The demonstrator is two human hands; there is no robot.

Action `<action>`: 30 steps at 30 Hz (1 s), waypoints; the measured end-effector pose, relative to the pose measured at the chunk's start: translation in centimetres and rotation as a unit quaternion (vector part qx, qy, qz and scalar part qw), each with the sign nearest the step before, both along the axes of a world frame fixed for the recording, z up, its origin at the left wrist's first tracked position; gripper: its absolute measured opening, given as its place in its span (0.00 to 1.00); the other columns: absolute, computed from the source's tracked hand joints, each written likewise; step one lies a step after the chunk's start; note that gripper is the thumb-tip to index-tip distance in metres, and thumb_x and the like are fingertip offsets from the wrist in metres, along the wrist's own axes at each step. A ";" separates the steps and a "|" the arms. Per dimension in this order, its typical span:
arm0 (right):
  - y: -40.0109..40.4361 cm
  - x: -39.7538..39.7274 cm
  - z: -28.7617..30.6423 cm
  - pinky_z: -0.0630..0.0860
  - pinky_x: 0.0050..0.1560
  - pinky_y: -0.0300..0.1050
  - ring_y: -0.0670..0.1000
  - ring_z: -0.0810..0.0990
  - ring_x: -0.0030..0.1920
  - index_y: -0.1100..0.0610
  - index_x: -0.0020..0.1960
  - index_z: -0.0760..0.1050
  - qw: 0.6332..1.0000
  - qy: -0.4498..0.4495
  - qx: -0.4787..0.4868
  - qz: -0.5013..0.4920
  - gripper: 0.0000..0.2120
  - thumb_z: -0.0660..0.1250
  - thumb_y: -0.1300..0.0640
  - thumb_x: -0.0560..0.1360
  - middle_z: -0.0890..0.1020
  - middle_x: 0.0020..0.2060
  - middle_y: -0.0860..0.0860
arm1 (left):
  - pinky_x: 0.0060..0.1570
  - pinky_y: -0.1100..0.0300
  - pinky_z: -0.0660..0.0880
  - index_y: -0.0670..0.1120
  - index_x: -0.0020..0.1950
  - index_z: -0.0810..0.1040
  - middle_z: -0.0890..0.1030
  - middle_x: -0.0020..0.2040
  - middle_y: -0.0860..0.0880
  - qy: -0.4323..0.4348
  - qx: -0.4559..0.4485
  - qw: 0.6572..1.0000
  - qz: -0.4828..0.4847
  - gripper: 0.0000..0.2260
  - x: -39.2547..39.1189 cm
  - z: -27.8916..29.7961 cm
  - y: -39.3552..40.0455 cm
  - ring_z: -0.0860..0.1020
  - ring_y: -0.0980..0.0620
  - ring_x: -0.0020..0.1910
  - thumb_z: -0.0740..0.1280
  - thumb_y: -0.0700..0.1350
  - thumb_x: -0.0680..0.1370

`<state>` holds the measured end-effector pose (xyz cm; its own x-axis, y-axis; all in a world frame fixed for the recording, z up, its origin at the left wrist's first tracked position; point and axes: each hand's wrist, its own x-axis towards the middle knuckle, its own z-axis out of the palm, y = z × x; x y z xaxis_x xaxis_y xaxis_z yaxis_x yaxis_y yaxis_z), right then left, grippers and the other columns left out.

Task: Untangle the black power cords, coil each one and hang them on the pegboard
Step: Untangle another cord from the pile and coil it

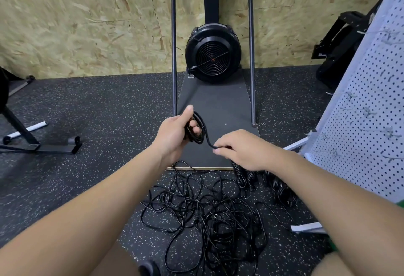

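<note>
The left hand (175, 131) gripped a small coil (197, 129); the right hand (242, 151) pinched its cord above the floor's tangled cords (207, 212).

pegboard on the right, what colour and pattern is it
White, dotted with a regular grid of small dark holes; the pegboard shows only in the head view.

The cords (205, 214) look glossy black plastic on a matt, speckled rubber floor (98, 105), before a rough chipboard wall (87, 24), smooth metal tubes (173, 46) and a white perforated pegboard (367, 105).
</note>
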<state>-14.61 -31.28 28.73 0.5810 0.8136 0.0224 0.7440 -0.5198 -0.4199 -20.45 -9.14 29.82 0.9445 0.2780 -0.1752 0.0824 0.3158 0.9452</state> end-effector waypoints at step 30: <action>0.7 0.1 1.1 0.81 0.46 0.58 0.50 0.82 0.37 0.50 0.40 0.79 0.962 0.066 0.179 -0.196 0.29 0.60 0.26 0.80 0.84 0.33 0.49 | 0.60 0.53 0.80 0.45 0.54 0.86 0.78 0.39 0.46 0.063 -0.026 0.980 -0.188 0.24 -1.9 0.9 -2.8 0.82 0.45 0.42 0.61 0.62 0.88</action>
<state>-14.52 -30.57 29.88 0.8584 0.4857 0.1652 0.4482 -0.5534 -0.7020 -22.33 -11.92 30.68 0.9484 -0.0980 -0.3016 0.3172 0.2880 0.9036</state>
